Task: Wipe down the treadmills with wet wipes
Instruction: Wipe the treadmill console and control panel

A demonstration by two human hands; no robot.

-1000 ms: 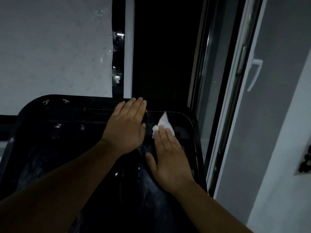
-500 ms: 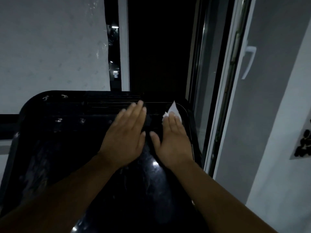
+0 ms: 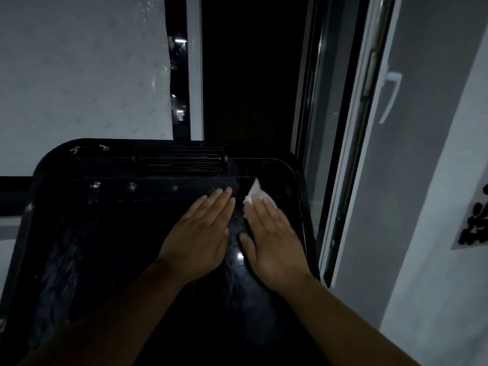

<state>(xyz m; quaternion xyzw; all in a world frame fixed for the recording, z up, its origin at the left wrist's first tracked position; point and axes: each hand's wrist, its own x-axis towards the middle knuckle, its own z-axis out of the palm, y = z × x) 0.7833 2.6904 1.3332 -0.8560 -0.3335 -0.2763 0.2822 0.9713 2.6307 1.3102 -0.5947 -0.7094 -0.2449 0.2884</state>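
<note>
We look down in dim light on the glossy black treadmill console (image 3: 105,247), a broad panel with rounded corners whose surface shows smears, streaks and a small bright glint (image 3: 240,256) of reflected light. Both of a person's bare hands lie on the console's right half. The left hand (image 3: 200,239) is flat, palm down, fingers straight and together, its fingertips reaching the raised band (image 3: 148,187) that crosses the console near its far edge. The right hand (image 3: 274,244), just beside it toward the console's right edge, also lies flat with straight fingers and presses a white wet wipe (image 3: 254,192) against the panel. A crumpled corner of the wipe sticks out beyond the fingertips, near the console's far right corner. A ribbed black vent (image 3: 182,161) sits along the console's far edge, about mid-width. Beyond that edge we see a pale frosted pane (image 3: 79,75) to the left and a dark window opening (image 3: 250,75) in the middle, with a white frame post (image 3: 195,75) between them. To the right of the console stands a window sash (image 3: 422,154) with a white handle (image 3: 390,93). Further right, a pale wall (image 3: 449,286) carries a sign (image 3: 475,223) with dark marks, cut by the picture's edge and too blurred for us to read. Small pale specks (image 3: 95,184) dot the raised band; we cannot tell whether they are labels or reflections.
</note>
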